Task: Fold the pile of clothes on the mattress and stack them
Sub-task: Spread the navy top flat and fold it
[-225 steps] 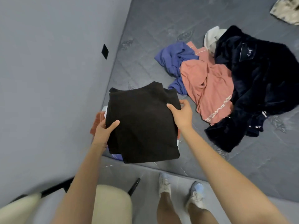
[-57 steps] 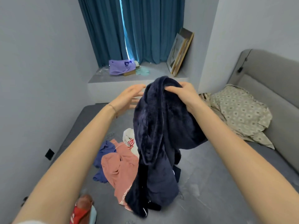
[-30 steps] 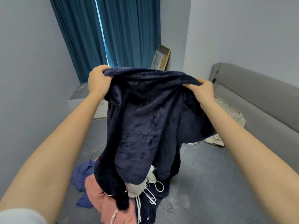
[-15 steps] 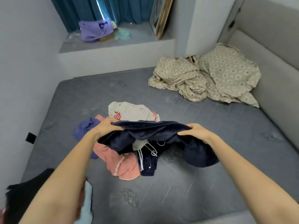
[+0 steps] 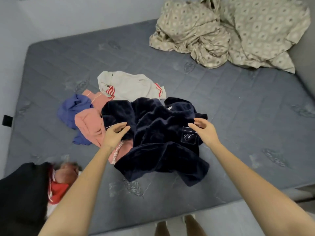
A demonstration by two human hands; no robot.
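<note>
A navy plush garment [image 5: 158, 137] with a small embroidered pocket lies crumpled on the grey mattress [image 5: 247, 116]. My left hand [image 5: 115, 135] hovers at its left edge with fingers loosely curled, holding nothing. My right hand [image 5: 203, 132] hangs relaxed over the pocket side. Left of the navy garment lie a pink garment [image 5: 88, 126] and a blue one [image 5: 71, 108]. Behind them is a white garment with red stripes [image 5: 129, 86]. At the near left corner is the stack, with a folded black garment [image 5: 22, 189] on top and red fabric [image 5: 58, 189] showing under it.
Crumpled patterned beige bedding [image 5: 230, 28] fills the far right of the mattress. A grey wall runs along the left side. A padded headboard borders the right edge. My feet [image 5: 177, 227] stand on the floor at the mattress's near edge.
The navy garment, held up and spread between both hands a second ago, has come down onto the mattress. Both hands have let go of it.
</note>
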